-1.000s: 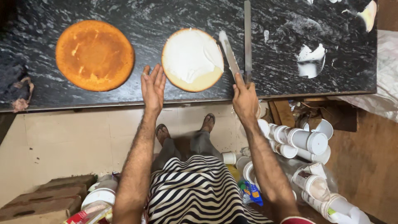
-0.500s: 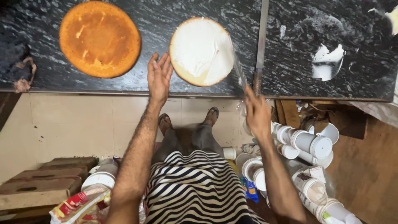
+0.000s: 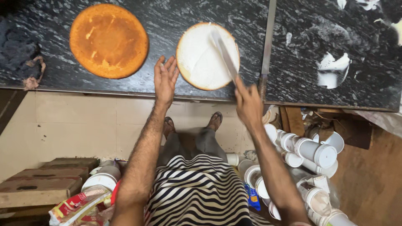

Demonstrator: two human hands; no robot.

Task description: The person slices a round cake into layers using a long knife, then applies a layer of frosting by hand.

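On the black marble counter [image 3: 180,12] lie two round cake layers. The left one is a bare orange-brown cake layer [image 3: 109,40]. The right one is a cream-covered cake layer [image 3: 201,56], white on top. My right hand [image 3: 248,102] grips a long palette knife [image 3: 224,54] whose blade rests flat across the cream. My left hand [image 3: 165,79] is open, fingers spread, at the left edge of the creamed layer near the counter's front.
A long metal strip [image 3: 267,42] lies upright on the counter right of the cake. Cream smears [image 3: 333,69] mark the right side. Below the counter stand several white tubs [image 3: 312,152] at right, cardboard boxes [image 3: 42,184] at left.
My right hand has moved left and brought the palette knife onto the creamed layer. My left hand stays beside the cake. The view has shifted slightly.
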